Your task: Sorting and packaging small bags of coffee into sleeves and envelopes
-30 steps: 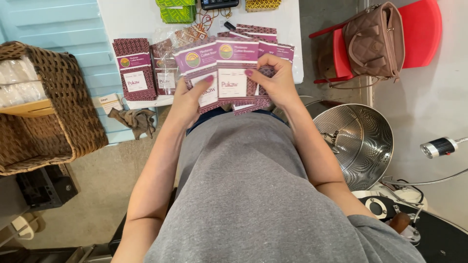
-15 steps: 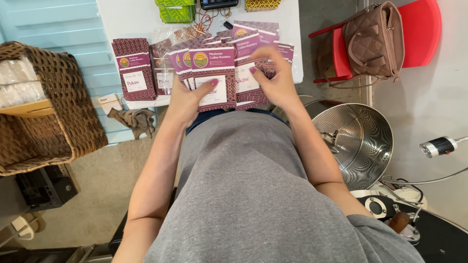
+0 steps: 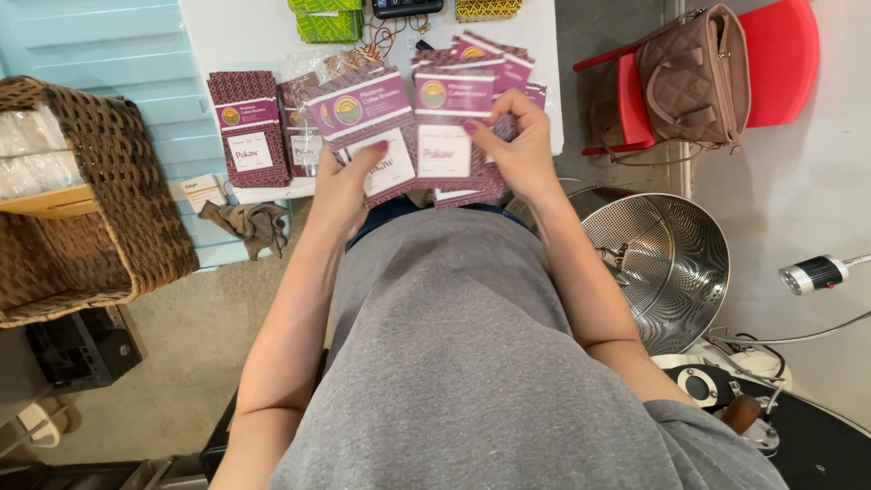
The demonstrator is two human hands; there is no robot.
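Observation:
My left hand [image 3: 340,186] grips a fan of maroon patterned pouches with white labels [image 3: 367,113], thumb pressed on the front one. My right hand [image 3: 517,145] holds another maroon pouch [image 3: 449,122] upright, with more of the same pouches behind it. Both hands are over the near edge of a white table [image 3: 272,36]. One more maroon pouch [image 3: 247,127] lies flat on the table to the left, next to a clear bag [image 3: 308,91].
A wicker basket [image 3: 109,191] stands at the left by light blue boards. Green packets [image 3: 327,18] lie at the table's far side. A red chair [image 3: 771,63] carries a brown quilted bag [image 3: 694,77]. A perforated steel drum [image 3: 667,268] sits at the right.
The pouches have been spread apart: my left hand now holds its fan further left and my right hand holds a separate pouch higher up.

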